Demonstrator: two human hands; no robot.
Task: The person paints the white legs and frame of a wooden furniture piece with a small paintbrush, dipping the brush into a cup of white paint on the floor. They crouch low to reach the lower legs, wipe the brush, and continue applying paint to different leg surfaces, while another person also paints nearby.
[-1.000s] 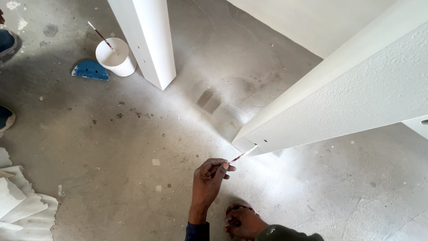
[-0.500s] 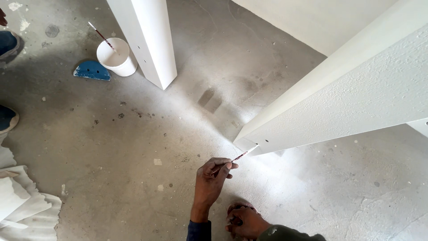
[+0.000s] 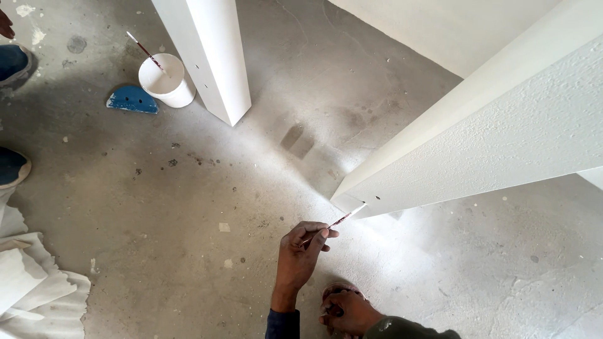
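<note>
My left hand pinches a thin red-handled brush. The brush's pale tip touches the bottom corner of a white textured wall panel, just beside a small hole. My right hand sits low at the frame's bottom edge, its fingers curled around a small reddish round thing that looks like a cup. A dark sleeve covers my left wrist.
A white bucket with a second brush in it stands on the grey concrete floor. It is beside a white post and a blue half-round scraper. Another person's blue shoes are at the left edge. White crumpled sheeting lies at bottom left.
The brush tip stays at the panel's bottom corner. My left hand has shifted only slightly, and my right hand has not moved.
</note>
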